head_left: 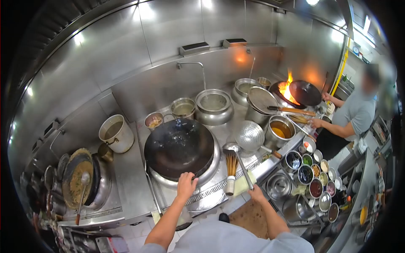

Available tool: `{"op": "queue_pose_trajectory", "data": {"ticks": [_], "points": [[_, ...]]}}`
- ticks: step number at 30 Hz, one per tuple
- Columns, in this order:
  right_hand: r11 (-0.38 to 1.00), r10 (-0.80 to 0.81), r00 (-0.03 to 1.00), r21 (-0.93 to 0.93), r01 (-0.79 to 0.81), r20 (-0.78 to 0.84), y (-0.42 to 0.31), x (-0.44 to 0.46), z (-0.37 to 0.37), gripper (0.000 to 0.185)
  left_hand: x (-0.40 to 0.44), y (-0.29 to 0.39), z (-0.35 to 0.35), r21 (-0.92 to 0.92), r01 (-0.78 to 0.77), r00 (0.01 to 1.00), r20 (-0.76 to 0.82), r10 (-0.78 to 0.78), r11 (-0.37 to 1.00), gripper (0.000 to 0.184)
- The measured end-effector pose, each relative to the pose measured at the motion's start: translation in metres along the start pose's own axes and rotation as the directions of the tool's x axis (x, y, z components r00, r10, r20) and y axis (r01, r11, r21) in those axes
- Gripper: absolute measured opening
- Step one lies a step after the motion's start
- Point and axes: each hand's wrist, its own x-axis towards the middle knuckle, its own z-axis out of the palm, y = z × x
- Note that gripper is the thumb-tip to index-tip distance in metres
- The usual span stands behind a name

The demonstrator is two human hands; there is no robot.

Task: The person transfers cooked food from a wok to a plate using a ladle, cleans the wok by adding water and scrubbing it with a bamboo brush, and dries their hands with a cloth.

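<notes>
My left hand (186, 185) is closed at the near rim of a large black wok (179, 147), which sits on a round steel burner ring (215, 164). The wok's inside is dark and shiny, with no food visible in it. My right hand (256, 193) grips the handle end of a steel ladle (241, 164), its bowl resting on the counter towards the back. Just left of the ladle lies a bamboo wok brush (231, 173) with a pale bound handle. A folded light-green cloth (243, 184) is under the ladle's handle. Behind the ladle is a perforated strainer (249, 135).
At the right, a co-worker (352, 114) tilts another wok (306, 93) beside tall flames (287, 88). Seasoning bowls (316, 188) crowd the right side. An oil pot (282, 130), a water pot (214, 101) and a tap (192, 64) stand behind. A food-crusted wok (78, 177) is at left.
</notes>
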Motion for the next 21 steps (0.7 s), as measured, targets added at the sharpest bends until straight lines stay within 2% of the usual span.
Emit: {"op": "queue_pose_trajectory", "data": {"ticks": [1, 2, 3, 4, 5, 7, 9, 10, 12, 15, 17, 19, 20, 21], "points": [[0.997, -0.082, 0.994, -0.022, 0.08, -0.069, -0.008, -0.004, 0.003, 0.028, -0.001, 0.01, -0.012, 0.003, 0.003, 1.0, -0.015, -0.003, 1.0, 0.018], [0.995, -0.095, 0.994, -0.028, 0.093, -0.062, -0.012, -0.014, 0.008, 0.028, -0.005, 0.02, -0.026, -0.015, -0.028, 0.997, -0.071, 0.027, 0.999, 0.022], [0.96, -0.038, 0.998, 0.279, 0.024, 0.043, -0.026, -0.032, 0.015, 0.023, -0.009, 0.028, -0.038, -0.027, -0.058, 0.99, -0.129, 0.054, 0.998, 0.027], [0.834, -0.013, 0.985, 0.545, -0.083, 0.17, -0.037, -0.035, 0.018, 0.019, -0.016, 0.03, -0.047, -0.016, -0.047, 0.988, -0.147, 0.044, 0.999, 0.027], [0.84, -0.021, 0.981, 0.536, -0.086, 0.191, -0.048, -0.023, 0.019, 0.019, -0.031, 0.027, -0.056, -0.017, -0.005, 0.987, -0.163, 0.003, 1.0, 0.028], [0.776, -0.197, 0.937, 0.63, -0.031, 0.288, -0.076, 0.008, 0.023, 0.014, -0.067, 0.022, -0.073, -0.006, 0.062, 0.984, -0.168, -0.063, 0.998, 0.03], [0.812, -0.207, 0.95, 0.583, 0.033, 0.233, -0.105, 0.088, 0.022, 0.022, -0.094, 0.019, -0.086, 0.05, 0.202, 0.96, -0.209, -0.188, 0.978, 0.025], [0.872, -0.206, 0.972, 0.473, 0.128, 0.116, -0.137, 0.109, 0.021, 0.026, -0.107, 0.017, -0.09, 0.061, 0.213, 0.956, -0.219, -0.195, 0.975, 0.025], [0.859, -0.223, 0.973, 0.486, 0.163, 0.066, -0.194, 0.151, 0.023, 0.029, -0.135, 0.015, -0.094, 0.011, 0.359, 0.914, -0.207, -0.349, 0.933, 0.02], [0.859, -0.194, 0.98, 0.491, 0.143, 0.054, -0.25, 0.231, 0.03, 0.027, -0.17, 0.024, -0.088, 0.014, 0.47, 0.858, -0.241, -0.453, 0.883, 0.015], [0.632, -0.201, 0.926, 0.765, -0.127, 0.32, -0.264, 0.304, 0.024, 0.024, -0.191, 0.034, -0.084, 0.016, 0.531, 0.823, -0.248, -0.511, 0.847, 0.015], [0.311, -0.379, 0.767, 0.852, -0.422, 0.518, -0.281, 0.35, 0.014, 0.023, -0.211, 0.048, -0.084, 0.009, 0.595, 0.778, -0.254, -0.574, 0.803, 0.015], [0.291, -0.393, 0.728, 0.827, -0.481, 0.562, -0.287, 0.362, 0.011, 0.026, -0.221, 0.054, -0.086, 0.019, 0.672, 0.723, -0.235, -0.65, 0.74, 0.016], [0.384, -0.256, 0.769, 0.792, -0.475, 0.585, -0.293, 0.383, 0.013, 0.023, -0.231, 0.059, -0.087, 0.03, 0.741, 0.661, -0.213, -0.72, 0.671, 0.016]]}}
